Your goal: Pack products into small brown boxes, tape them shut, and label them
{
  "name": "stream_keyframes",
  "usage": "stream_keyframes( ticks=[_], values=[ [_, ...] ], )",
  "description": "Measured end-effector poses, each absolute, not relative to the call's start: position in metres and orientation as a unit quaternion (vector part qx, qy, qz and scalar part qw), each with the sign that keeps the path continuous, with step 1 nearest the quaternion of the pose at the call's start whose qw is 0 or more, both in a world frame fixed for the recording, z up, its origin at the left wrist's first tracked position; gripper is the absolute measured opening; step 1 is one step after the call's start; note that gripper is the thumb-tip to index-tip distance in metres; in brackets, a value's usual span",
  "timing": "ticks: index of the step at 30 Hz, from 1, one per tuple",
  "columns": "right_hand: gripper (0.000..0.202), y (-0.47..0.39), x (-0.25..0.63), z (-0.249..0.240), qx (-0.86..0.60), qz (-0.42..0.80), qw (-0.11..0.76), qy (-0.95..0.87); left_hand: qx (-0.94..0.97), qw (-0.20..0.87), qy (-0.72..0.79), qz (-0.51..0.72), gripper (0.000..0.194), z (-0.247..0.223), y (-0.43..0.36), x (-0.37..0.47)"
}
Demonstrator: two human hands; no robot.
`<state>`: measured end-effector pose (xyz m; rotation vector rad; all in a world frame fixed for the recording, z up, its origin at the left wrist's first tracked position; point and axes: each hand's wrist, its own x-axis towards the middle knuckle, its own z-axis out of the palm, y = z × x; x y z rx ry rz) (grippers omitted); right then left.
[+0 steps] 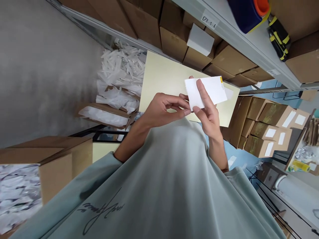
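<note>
A flat white box (211, 93) with a small yellow label at its far right corner is held over the pale yellow tabletop (161, 73). My right hand (209, 114) is closed on it, thumb and a finger lying across the upper face. At the box's left end is my left hand (164, 108), its thumb and fingers pinched together at the short edge. Just what those left fingertips grip there is partly hidden. Beyond the box's right end, a pale sheet-like piece (228, 93) lies on the tabletop.
Brown cartons (174, 41) line the shelf behind the table, one with a white box (200, 39) on top. Pliers (279, 39) lie on the upper shelf. White plastic bags (122, 66) heap at left, near an open carton (57, 169). Stacked cartons (269, 126) stand right.
</note>
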<state>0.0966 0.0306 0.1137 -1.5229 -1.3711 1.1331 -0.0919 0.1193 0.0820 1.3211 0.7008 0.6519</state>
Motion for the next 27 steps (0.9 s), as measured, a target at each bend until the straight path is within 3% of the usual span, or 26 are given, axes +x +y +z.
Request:
stream_keyframes(
  ticks=[6,18,22,27],
  values=[
    [0.080,0.039,0.081,0.119,-0.615,0.446,0.365,-0.538,0.577,0.701,0.306,0.286,0.046,0.081,0.129,-0.101],
    [0.081,0.043,0.059,0.106,-0.630,0.501,0.362,-0.470,0.570,0.700,0.310,0.298,0.028,0.082,0.149,-0.116],
    [0.070,0.028,0.049,0.111,-0.698,0.432,0.371,-0.435,0.596,0.676,0.323,0.289,0.027,0.083,0.155,-0.122],
    [0.039,0.036,0.039,0.116,-0.721,0.351,0.413,-0.432,0.621,0.658,0.328,0.271,0.025,0.081,0.153,-0.128]
  ],
)
